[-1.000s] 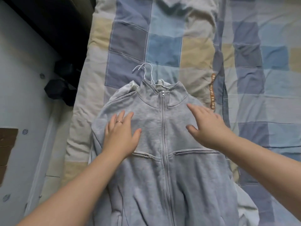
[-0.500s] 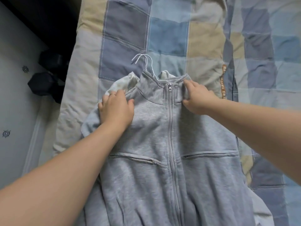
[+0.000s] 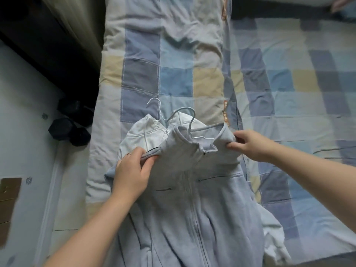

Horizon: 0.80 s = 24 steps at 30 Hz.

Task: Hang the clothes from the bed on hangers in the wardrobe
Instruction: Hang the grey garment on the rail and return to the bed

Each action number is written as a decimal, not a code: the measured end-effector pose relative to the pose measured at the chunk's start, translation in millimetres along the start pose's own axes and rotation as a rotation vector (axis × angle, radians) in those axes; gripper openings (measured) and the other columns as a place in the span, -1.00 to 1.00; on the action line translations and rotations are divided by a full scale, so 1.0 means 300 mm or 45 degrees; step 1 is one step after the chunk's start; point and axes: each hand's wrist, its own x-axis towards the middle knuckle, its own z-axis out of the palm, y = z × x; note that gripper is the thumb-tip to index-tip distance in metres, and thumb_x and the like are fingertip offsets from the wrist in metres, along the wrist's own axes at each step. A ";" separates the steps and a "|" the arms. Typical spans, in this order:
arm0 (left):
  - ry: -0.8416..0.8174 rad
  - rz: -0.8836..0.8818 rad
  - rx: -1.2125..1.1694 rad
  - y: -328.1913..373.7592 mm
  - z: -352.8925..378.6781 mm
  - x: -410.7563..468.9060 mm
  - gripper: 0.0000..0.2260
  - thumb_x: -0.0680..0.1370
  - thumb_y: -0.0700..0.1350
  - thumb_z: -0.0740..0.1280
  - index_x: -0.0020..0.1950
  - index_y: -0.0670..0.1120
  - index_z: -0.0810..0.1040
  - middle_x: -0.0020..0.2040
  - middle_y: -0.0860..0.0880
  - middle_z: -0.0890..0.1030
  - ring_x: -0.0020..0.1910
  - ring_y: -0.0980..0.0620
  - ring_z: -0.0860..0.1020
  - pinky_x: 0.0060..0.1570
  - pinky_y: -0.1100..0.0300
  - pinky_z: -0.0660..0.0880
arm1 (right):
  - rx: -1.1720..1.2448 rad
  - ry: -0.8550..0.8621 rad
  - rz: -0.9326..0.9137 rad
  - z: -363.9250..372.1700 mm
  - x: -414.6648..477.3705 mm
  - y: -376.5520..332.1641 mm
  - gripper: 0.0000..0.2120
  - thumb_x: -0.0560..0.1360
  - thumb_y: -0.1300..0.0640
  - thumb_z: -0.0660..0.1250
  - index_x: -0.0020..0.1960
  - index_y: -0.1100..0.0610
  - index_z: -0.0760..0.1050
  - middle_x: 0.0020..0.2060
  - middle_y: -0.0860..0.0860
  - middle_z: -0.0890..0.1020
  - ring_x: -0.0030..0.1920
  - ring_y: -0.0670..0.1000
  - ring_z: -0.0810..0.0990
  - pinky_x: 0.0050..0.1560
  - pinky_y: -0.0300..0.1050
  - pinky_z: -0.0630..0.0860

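The bed [image 3: 289,97] fills most of the view, covered by a patchwork quilt [image 3: 173,78] of blue, grey and cream squares. A grey zip jacket [image 3: 192,209] lies front up along the bed's left side, its hem toward the near edge and its collar lifted off the quilt. Under it lies a white garment [image 3: 142,135], showing past the jacket's left shoulder and again by the near right edge. The left hand [image 3: 131,174] has a closed grip on the jacket's left shoulder fabric; the right hand [image 3: 252,145] pinches the right shoulder beside the collar. Dark dumbbells [image 3: 65,130] sit on the floor off the bed's left edge. A grey hanger [image 3: 193,117] stands inside the jacket's neck, hook up. A white hanger [image 3: 157,102] pokes from the white garment's neck. A ring [image 3: 129,154] is on the left hand.
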 end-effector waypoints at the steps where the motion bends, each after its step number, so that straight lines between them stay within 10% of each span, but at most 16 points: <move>1: -0.019 -0.035 -0.016 0.038 -0.031 -0.026 -0.70 0.52 0.12 0.28 -0.23 -0.07 0.37 -0.38 0.07 0.43 -0.28 -0.12 0.46 -0.25 -0.01 0.38 | -0.002 -0.012 -0.015 -0.017 -0.081 -0.005 -0.75 0.53 0.00 0.36 -0.18 0.16 0.47 -0.35 0.02 0.50 -0.28 0.05 0.44 -0.25 -0.03 0.34; 12: -0.233 0.047 -0.290 0.686 -0.313 -0.306 -0.82 0.54 -0.11 0.45 -0.26 -0.06 0.57 -0.39 0.00 0.47 -0.36 0.14 0.37 -0.29 0.10 0.33 | 0.187 0.330 -0.029 -0.210 -1.001 0.045 -0.82 0.65 0.08 0.17 -0.06 0.04 0.51 -0.19 -0.11 0.61 -0.14 -0.02 0.54 -0.13 -0.10 0.43; 24: -0.579 0.828 -0.209 1.522 -0.091 -0.697 -0.80 0.50 0.02 0.44 -0.25 -0.06 0.58 -0.41 0.04 0.46 -0.35 0.11 0.40 -0.30 0.20 0.34 | 0.492 0.997 0.062 -0.175 -1.973 0.388 -0.72 0.59 -0.11 0.12 -0.07 -0.01 0.54 -0.22 -0.10 0.64 -0.18 -0.14 0.59 -0.13 -0.16 0.49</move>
